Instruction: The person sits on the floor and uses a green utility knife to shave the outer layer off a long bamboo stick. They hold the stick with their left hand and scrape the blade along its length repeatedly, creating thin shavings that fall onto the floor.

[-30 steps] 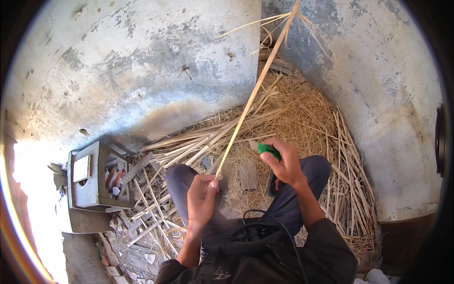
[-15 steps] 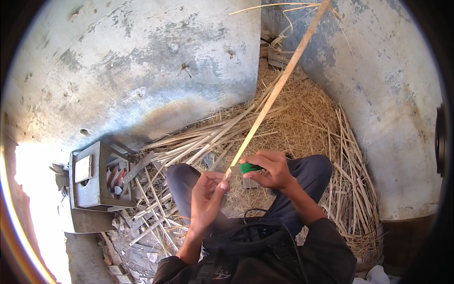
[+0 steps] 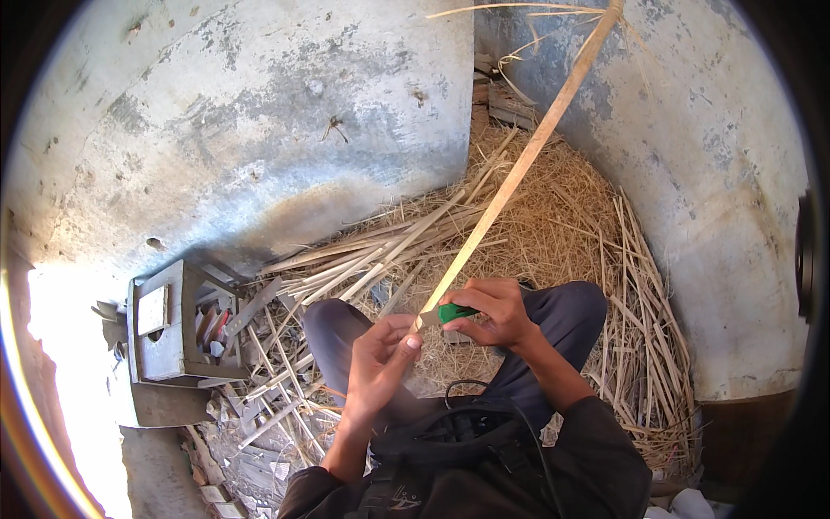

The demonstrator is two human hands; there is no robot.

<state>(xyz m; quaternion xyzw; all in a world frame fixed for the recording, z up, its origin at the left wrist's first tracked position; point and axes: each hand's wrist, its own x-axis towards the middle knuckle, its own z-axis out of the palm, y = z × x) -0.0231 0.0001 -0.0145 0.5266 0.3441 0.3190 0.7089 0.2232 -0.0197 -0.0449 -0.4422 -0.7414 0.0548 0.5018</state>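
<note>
My left hand (image 3: 382, 359) pinches the near end of a long, flat bamboo strip (image 3: 510, 183) between thumb and fingers. The strip slants away up to the right, and thin peeled slivers (image 3: 553, 11) hang off its far end. In my right hand (image 3: 500, 313) is a knife with a green handle (image 3: 454, 312), gripped between thumb and fingers. Its short blade (image 3: 427, 320) lies against the strip's near end, right beside my left fingertips. Both hands are close together above my lap, between my bent knees.
A heap of fine shavings (image 3: 553, 208) spreads over the floor ahead. Split strips lie at the left (image 3: 380, 251) and along the right wall (image 3: 644, 346). A wooden box-like stool (image 3: 169, 320) holding odds and ends lies at the left. Stained walls (image 3: 259, 95) close in ahead and right.
The strip's far end has swung slightly to the right, its slivers moving with it. The knife blade sits a little lower on the strip. Both hands keep their grips.
</note>
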